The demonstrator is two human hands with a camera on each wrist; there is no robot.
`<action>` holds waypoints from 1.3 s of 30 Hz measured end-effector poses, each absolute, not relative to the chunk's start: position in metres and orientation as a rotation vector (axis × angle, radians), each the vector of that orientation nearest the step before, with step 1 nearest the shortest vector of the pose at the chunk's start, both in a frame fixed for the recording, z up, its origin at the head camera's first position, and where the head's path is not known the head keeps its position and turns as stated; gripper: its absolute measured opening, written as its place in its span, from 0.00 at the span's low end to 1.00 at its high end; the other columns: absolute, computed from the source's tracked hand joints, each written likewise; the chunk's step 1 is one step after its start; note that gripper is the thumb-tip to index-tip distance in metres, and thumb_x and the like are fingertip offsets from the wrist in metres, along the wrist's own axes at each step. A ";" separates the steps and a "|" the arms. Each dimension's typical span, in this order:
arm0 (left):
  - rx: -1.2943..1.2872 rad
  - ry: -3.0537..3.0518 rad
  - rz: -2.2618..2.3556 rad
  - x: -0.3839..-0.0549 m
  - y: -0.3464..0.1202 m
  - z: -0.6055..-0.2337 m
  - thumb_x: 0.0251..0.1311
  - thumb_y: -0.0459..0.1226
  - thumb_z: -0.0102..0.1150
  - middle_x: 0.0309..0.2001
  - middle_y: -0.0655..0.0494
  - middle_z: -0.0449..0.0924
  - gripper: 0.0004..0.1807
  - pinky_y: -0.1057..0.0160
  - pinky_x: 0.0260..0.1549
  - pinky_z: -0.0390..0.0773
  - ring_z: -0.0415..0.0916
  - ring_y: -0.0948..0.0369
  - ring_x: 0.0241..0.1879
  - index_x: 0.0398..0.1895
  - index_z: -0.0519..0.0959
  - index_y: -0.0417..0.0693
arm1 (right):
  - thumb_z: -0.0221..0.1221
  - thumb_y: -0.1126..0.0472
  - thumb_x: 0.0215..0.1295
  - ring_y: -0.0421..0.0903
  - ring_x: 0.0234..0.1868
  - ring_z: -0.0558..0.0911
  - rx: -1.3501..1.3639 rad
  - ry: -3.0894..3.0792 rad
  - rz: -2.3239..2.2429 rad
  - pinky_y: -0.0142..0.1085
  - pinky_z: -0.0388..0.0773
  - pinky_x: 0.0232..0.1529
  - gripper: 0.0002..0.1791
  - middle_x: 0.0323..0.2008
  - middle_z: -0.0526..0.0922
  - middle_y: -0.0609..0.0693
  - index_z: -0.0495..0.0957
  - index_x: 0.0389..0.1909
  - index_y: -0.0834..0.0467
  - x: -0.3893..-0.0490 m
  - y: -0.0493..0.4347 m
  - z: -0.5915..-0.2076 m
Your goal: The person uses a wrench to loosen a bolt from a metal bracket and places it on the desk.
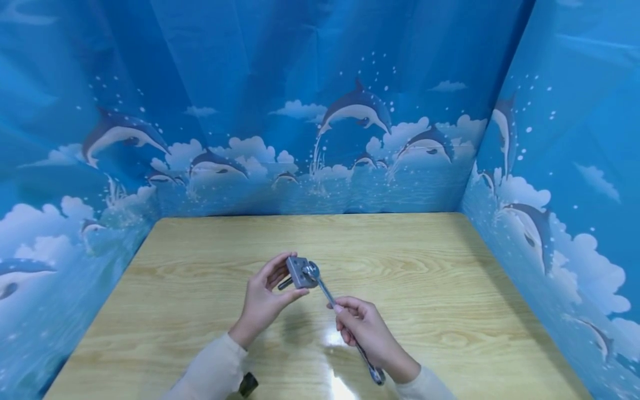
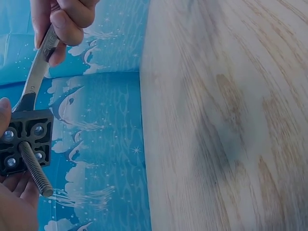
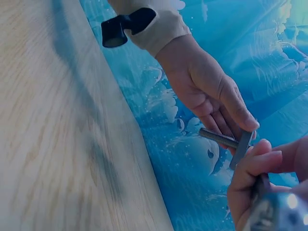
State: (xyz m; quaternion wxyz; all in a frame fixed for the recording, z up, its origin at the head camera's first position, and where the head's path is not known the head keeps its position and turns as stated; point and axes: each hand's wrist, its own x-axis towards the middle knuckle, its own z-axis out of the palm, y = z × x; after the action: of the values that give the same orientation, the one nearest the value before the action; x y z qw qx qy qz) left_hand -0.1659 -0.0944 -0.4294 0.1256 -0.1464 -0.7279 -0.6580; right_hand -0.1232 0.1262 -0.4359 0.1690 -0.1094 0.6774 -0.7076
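- The counter (image 1: 200,250) has a light, yellowish surface with wavy wood grain.
- Its far edge is straight, and both far corners are slightly rounded.
- On its near part there fall a soft shadow (image 1: 296,329) and bright reflections (image 1: 342,386).
- Along the right side, the surface looks darker.

Wrench (image 1: 327,294), plate (image 1: 297,271), rod (image 2: 35,168) — one each, apparently
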 end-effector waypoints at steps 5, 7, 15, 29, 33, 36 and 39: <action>-0.462 -2.138 -1.825 -0.156 -0.091 -0.415 0.36 0.22 0.74 0.58 0.38 0.75 0.40 0.65 0.58 0.75 0.76 0.47 0.55 0.60 0.70 0.32 | 0.50 0.59 0.73 0.32 0.17 0.69 -0.321 1.872 -2.026 0.18 0.66 0.14 0.22 0.23 0.74 0.45 0.69 0.56 0.75 -0.119 0.122 -0.438; -0.476 -2.135 -1.790 -0.153 -0.090 -0.409 0.36 0.22 0.74 0.57 0.36 0.75 0.40 0.64 0.57 0.75 0.76 0.46 0.54 0.59 0.70 0.31 | 0.50 0.59 0.73 0.32 0.16 0.69 -0.327 1.846 -2.035 0.18 0.65 0.14 0.23 0.23 0.74 0.44 0.69 0.57 0.75 -0.118 0.121 -0.439; -0.490 -2.140 -1.751 -0.150 -0.088 -0.405 0.36 0.24 0.75 0.57 0.38 0.76 0.39 0.62 0.57 0.76 0.77 0.47 0.54 0.58 0.71 0.32 | 0.50 0.59 0.73 0.31 0.16 0.68 -0.355 1.769 -2.115 0.18 0.64 0.13 0.24 0.22 0.74 0.43 0.67 0.57 0.77 -0.115 0.116 -0.441; -0.494 -2.139 -1.752 -0.149 -0.087 -0.405 0.37 0.23 0.74 0.57 0.37 0.75 0.39 0.63 0.57 0.75 0.77 0.47 0.53 0.59 0.70 0.30 | 0.50 0.59 0.73 0.31 0.16 0.67 -0.327 1.760 -2.131 0.18 0.64 0.13 0.24 0.22 0.73 0.43 0.68 0.56 0.77 -0.114 0.114 -0.439; -0.500 -2.135 -1.752 -0.149 -0.087 -0.406 0.36 0.23 0.74 0.57 0.37 0.75 0.39 0.63 0.57 0.76 0.77 0.46 0.53 0.59 0.70 0.31 | 0.50 0.59 0.73 0.31 0.15 0.67 -0.324 1.776 -2.128 0.18 0.63 0.12 0.24 0.21 0.73 0.43 0.69 0.56 0.77 -0.114 0.115 -0.439; -0.503 -2.130 -1.765 -0.154 -0.088 -0.414 0.36 0.23 0.74 0.57 0.38 0.75 0.40 0.64 0.57 0.76 0.77 0.47 0.53 0.60 0.70 0.32 | 0.50 0.59 0.73 0.31 0.15 0.67 -0.321 1.786 -2.119 0.19 0.63 0.12 0.23 0.21 0.73 0.43 0.69 0.56 0.76 -0.115 0.115 -0.439; -0.517 -2.103 -1.833 -0.159 -0.091 -0.424 0.36 0.23 0.74 0.58 0.39 0.75 0.40 0.65 0.56 0.76 0.77 0.48 0.53 0.60 0.70 0.35 | 0.50 0.58 0.73 0.31 0.15 0.67 -0.316 1.820 -2.086 0.19 0.62 0.12 0.23 0.21 0.73 0.43 0.70 0.55 0.76 -0.117 0.118 -0.439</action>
State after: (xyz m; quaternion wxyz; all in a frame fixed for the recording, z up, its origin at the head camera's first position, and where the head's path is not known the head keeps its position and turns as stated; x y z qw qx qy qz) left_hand -0.1592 -0.0907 -0.4244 0.1514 -0.1802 -0.7327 -0.6385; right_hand -0.1173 0.1185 -0.4391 0.1767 -0.1118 0.6430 -0.7368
